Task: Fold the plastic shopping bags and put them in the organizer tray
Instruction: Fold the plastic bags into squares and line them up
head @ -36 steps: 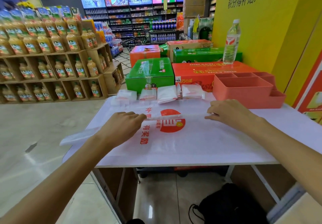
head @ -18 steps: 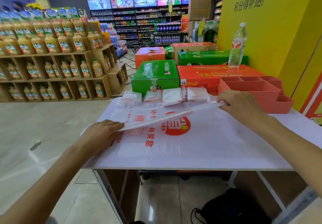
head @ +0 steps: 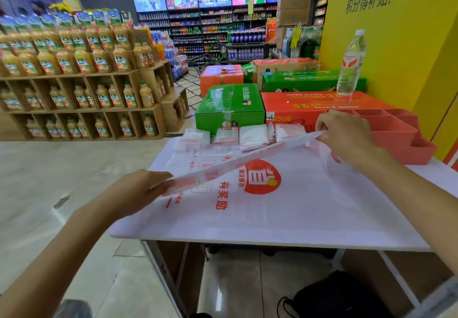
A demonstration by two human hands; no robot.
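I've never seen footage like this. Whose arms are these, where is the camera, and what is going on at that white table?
No machine here: a person wears a camera on the head, looking down at their own bare arms. The left hand and right hand each pinch one end of a plastic shopping bag, folded into a long strip and lifted off the white table. Under it another bag with red print lies flat. Behind sit four small folded bags in a row, and at the right the pink organizer tray, with no bags visible in it.
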